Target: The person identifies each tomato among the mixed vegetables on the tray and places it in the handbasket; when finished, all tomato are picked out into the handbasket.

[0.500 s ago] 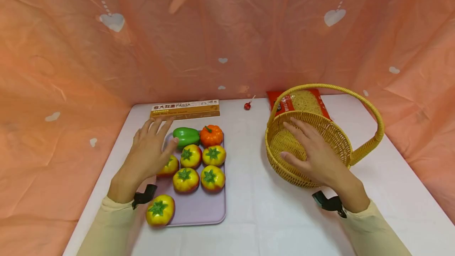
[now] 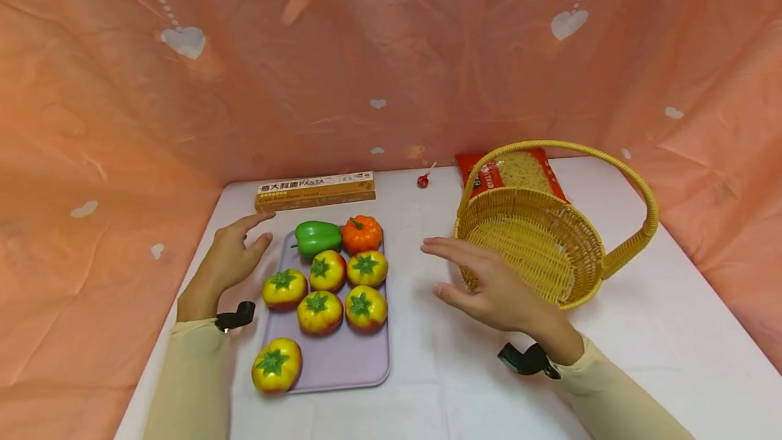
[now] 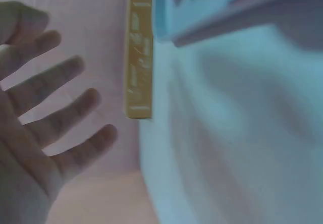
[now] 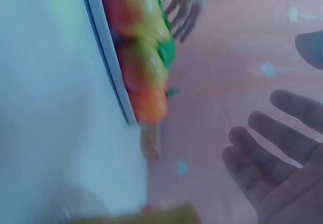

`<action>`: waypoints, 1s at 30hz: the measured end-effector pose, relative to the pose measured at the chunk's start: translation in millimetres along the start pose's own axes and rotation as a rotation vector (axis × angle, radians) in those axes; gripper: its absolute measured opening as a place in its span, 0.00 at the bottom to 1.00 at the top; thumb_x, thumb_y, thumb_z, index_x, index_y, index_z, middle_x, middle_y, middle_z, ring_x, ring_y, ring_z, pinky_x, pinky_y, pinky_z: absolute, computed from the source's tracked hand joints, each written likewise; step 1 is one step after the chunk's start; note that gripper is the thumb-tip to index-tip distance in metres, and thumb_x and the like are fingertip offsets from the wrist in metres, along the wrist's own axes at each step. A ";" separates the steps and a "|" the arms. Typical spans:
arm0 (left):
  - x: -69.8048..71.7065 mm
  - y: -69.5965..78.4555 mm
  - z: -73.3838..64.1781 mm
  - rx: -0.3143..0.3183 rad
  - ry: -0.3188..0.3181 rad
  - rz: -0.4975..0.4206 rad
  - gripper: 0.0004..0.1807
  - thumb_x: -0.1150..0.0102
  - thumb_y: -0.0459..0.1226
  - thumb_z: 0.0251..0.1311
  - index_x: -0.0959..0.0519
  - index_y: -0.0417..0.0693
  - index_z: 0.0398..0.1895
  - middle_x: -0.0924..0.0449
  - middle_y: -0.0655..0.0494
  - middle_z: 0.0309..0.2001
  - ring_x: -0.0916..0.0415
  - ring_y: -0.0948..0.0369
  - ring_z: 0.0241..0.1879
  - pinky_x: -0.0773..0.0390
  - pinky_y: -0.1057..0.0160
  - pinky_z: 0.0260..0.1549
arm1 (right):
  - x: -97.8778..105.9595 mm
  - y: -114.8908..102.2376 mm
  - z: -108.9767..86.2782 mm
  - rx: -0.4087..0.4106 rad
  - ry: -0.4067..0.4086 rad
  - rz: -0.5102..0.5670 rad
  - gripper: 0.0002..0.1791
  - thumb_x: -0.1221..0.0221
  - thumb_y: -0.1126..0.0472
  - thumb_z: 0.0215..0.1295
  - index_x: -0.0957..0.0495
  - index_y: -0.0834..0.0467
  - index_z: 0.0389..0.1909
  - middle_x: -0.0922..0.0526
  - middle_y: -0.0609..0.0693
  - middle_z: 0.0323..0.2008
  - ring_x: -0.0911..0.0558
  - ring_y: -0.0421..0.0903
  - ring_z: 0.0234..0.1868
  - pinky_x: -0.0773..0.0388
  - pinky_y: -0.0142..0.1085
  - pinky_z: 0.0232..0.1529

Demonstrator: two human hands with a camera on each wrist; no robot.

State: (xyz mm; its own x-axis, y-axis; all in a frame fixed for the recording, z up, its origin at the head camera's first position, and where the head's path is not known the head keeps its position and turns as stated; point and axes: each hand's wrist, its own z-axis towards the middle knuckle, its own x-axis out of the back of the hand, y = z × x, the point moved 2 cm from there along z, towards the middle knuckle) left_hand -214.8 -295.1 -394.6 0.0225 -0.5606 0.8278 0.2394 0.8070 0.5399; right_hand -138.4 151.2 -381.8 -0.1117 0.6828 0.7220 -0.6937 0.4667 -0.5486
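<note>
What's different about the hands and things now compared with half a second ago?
The right hand has moved left, from over the basket toward the tray. The left hand has drawn left, away from the green pepper. Nothing was taken hold of or let go. Basket, tray and pepper stayed put.

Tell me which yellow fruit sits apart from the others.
The yellow fruit at the near-left corner of the purple tray: bare tray separates it from the other five yellow fruits, grouped farther back.
</note>
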 end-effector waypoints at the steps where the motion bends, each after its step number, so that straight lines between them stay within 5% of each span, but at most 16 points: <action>1: -2.2 -5.8 2.3 0.014 -0.018 -0.007 0.27 0.41 0.33 0.77 0.25 0.40 0.77 0.26 0.27 0.74 0.29 0.28 0.73 0.31 0.25 0.71 | -5.8 -0.5 2.5 0.005 -0.013 0.022 0.32 0.29 0.55 0.71 0.22 0.51 0.75 0.18 0.50 0.74 0.20 0.51 0.75 0.22 0.56 0.74; 6: -13.4 -26.1 12.9 0.049 -0.161 0.018 0.31 0.35 0.34 0.71 0.25 0.44 0.78 0.26 0.28 0.74 0.32 0.28 0.75 0.36 0.25 0.75 | -36.0 0.4 13.6 0.008 -0.063 0.148 0.29 0.30 0.56 0.73 0.20 0.53 0.73 0.16 0.49 0.71 0.18 0.51 0.73 0.19 0.51 0.72; 12: -19.8 -33.0 15.1 0.127 -0.326 0.037 0.38 0.30 0.39 0.68 0.28 0.49 0.81 0.33 0.29 0.80 0.41 0.26 0.79 0.44 0.22 0.77 | -74.2 6.2 23.6 0.003 -0.134 0.324 0.27 0.28 0.60 0.72 0.18 0.59 0.69 0.14 0.52 0.68 0.16 0.51 0.68 0.14 0.46 0.65; 20: -18.2 -31.3 14.5 0.126 -0.387 0.052 0.40 0.30 0.40 0.69 0.32 0.47 0.83 0.38 0.26 0.81 0.43 0.24 0.79 0.45 0.20 0.76 | -104.0 8.6 29.1 0.072 -0.123 0.341 0.26 0.24 0.64 0.65 0.16 0.61 0.64 0.12 0.53 0.63 0.14 0.48 0.61 0.12 0.42 0.61; 30: -15.7 -26.5 11.5 0.139 -0.438 0.066 0.42 0.31 0.42 0.71 0.35 0.49 0.85 0.45 0.28 0.84 0.51 0.21 0.81 0.48 0.16 0.74 | -122.4 5.5 25.0 -0.044 -0.181 0.282 0.34 0.20 0.57 0.61 0.17 0.55 0.68 0.15 0.48 0.68 0.19 0.46 0.71 0.24 0.43 0.77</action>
State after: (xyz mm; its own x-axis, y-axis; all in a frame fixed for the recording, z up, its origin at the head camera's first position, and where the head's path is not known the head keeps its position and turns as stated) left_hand -232.7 -305.5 -420.2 -0.3860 -0.3998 0.8314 0.1180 0.8724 0.4743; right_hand -146.3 56.2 -462.7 -0.4219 0.6795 0.6002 -0.5865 0.3002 -0.7522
